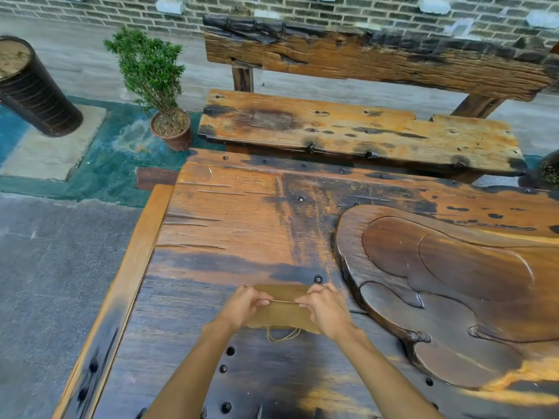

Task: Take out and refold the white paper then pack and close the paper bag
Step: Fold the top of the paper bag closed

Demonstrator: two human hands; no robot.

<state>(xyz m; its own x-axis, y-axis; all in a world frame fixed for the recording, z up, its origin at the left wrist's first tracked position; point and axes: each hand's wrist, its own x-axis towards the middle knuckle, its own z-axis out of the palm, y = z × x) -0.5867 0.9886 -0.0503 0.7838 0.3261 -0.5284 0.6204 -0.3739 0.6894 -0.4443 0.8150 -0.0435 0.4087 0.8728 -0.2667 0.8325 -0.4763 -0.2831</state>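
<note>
A small brown paper bag lies flat on the dark wooden table, near its front middle. One string handle loops out from the bag's near edge. My left hand and my right hand rest on the bag's two sides. Between their pinched fingers a second string handle is stretched taut across the bag. No white paper shows; whether any is inside the bag I cannot tell.
A carved wooden tray fills the table's right side, close to my right hand. Beyond the table stands a worn wooden bench. A potted shrub and a dark cylinder stand on the floor at the left.
</note>
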